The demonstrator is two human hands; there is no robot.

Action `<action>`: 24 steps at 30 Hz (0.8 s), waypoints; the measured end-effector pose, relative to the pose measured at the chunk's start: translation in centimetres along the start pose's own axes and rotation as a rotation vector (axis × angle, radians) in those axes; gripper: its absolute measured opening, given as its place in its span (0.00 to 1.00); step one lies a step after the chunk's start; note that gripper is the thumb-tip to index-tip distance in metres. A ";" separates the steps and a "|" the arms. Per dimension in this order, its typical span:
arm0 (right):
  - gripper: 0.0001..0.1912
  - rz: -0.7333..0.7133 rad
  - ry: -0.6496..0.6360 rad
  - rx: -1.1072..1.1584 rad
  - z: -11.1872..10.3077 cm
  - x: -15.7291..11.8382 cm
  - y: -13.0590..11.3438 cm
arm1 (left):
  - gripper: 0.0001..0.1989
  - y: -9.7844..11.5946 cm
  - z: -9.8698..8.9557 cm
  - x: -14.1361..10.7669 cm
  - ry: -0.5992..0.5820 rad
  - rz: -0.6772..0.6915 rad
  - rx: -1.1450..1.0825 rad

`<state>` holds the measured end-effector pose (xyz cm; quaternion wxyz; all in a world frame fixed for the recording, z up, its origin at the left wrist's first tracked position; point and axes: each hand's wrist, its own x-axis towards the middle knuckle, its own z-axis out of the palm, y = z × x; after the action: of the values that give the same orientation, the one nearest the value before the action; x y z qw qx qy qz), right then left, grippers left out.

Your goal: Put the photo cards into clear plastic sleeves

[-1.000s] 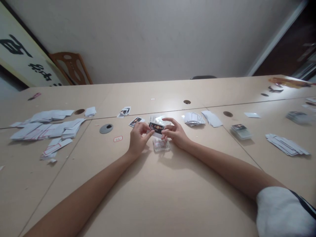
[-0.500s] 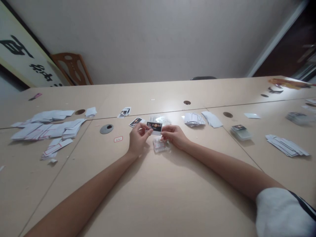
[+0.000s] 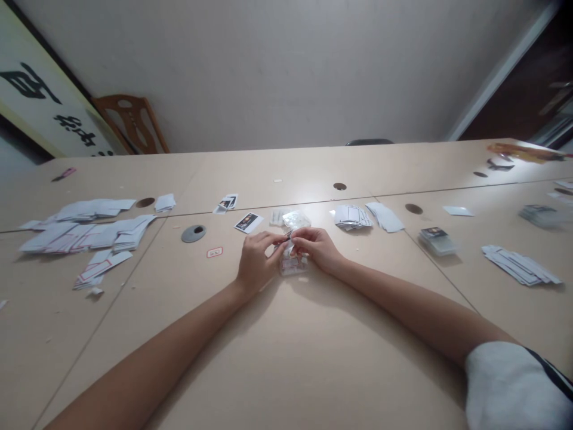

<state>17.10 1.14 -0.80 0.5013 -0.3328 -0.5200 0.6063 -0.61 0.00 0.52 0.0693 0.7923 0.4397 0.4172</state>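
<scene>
My left hand (image 3: 259, 258) and my right hand (image 3: 319, 248) meet at the middle of the table, fingertips pinched close together. Between them is a small dark-printed photo card (image 3: 289, 236), mostly hidden by the fingers and turned nearly edge-on. Just under the hands lies a clear plastic case (image 3: 294, 266) with pinkish print. Beyond the fingertips rests crumpled clear plastic (image 3: 297, 220). A photo card with a white border (image 3: 248, 223) lies flat to the left of it.
Several more photo cards (image 3: 226, 203) lie farther back. White paper slips (image 3: 85, 236) spread in piles at left; a grey cable cover (image 3: 193, 233) sits nearer. At right are card stacks (image 3: 353, 217), a clear box (image 3: 437, 240) and fanned slips (image 3: 520, 264). Scissors (image 3: 65, 175) lie far left.
My left hand has moved right, against my right hand. The card, whose printed face was showing between the hands, is now turned and mostly covered by fingers.
</scene>
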 end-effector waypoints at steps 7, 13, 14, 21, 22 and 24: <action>0.12 -0.098 -0.009 -0.153 0.2 -0.2 0.0 | 0.08 -0.1 0.0 -0.1 0.039 0.037 0.028; 0.11 -0.180 -0.002 -0.267 0.3 -0.4 0.4 | 0.08 -0.1 0.2 -0.1 0.060 0.085 0.064; 0.10 -0.194 0.000 -0.291 0.3 -0.4 0.4 | 0.08 -0.2 0.2 -0.2 0.060 0.093 0.070; 0.07 -0.228 0.010 -0.358 0.3 -0.4 0.6 | 0.08 -0.3 0.1 -0.3 0.067 0.121 0.068; 0.07 -0.224 0.011 -0.357 0.2 -0.3 0.6 | 0.08 -0.3 0.1 -0.3 0.068 0.121 0.072; 0.07 -0.220 0.010 -0.357 0.2 -0.3 0.6 | 0.08 -0.3 0.1 -0.3 0.061 0.114 0.086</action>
<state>16.81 0.78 -1.36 0.5001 -0.3606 -0.6499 0.4444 -0.78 -0.01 0.14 -0.0023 0.8052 0.4133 0.4253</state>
